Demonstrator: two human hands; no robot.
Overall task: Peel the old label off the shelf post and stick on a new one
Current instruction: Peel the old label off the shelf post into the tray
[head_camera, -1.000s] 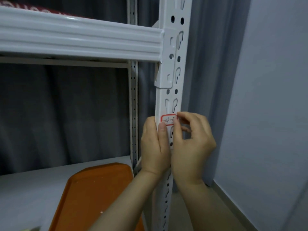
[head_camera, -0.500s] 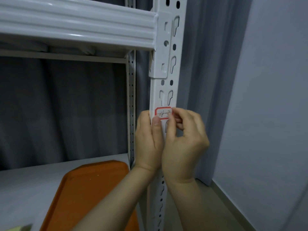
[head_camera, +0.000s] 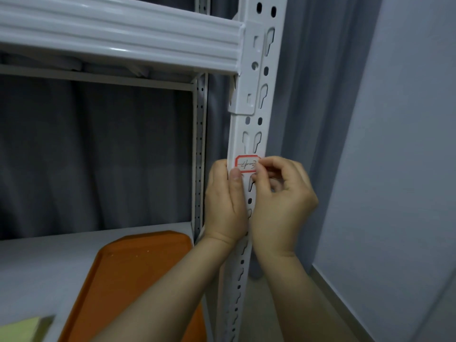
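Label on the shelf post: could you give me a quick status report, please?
Left grip holds shelf post, thumb beside label. Right grip pinches label's right edge. Label not yet peeled. Nothing in the way.

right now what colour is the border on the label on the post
Red, around a white label with handwriting; the head view shows it.

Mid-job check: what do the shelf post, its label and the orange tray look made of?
Shelf post: likely steel, glossy white paint, punched keyhole slots. Label: apparently matte paper sticker, red border, pen marks. Orange tray: probably moulded plastic; smooth, rounded corners and raised rim.
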